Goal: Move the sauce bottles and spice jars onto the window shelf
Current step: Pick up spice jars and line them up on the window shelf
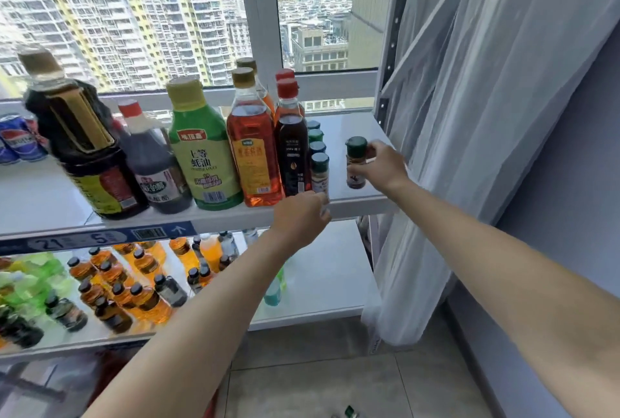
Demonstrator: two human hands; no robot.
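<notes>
- Right hand (380,166): fingers and thumb curled round a green-capped spice jar (356,162), gripped at its right side; jar upright, base seemingly on the window shelf (349,130) near the right-hand front corner.
- Left hand (298,218): raised at the shelf's front edge, fingers curled about the base of a second spice jar (319,171); back of hand toward the camera, so firmness of grip not determinable.
- Just beyond the left hand: a file of further green-capped jars (315,135) running back toward the window, the held jar at its front.
- Between the two hands: a bare strip of shelf, keeping the right-hand jar apart from the file.
- Left of the left hand: sauce bottles in a row along the shelf front, namely a dark slim bottle (292,149), a red-amber bottle (253,145), a green oyster-sauce bottle (203,149), a dark bottle with a red cap (149,162) and a large dark jug (84,142).
- Farther left: blue drink cans (16,142).
- Below both hands: a lower shelf (322,286) carrying many small drink bottles.
- Progress, as judged: most bottles and jars already up; final jars being seated. Remaining stock outside the view not determinable.
</notes>
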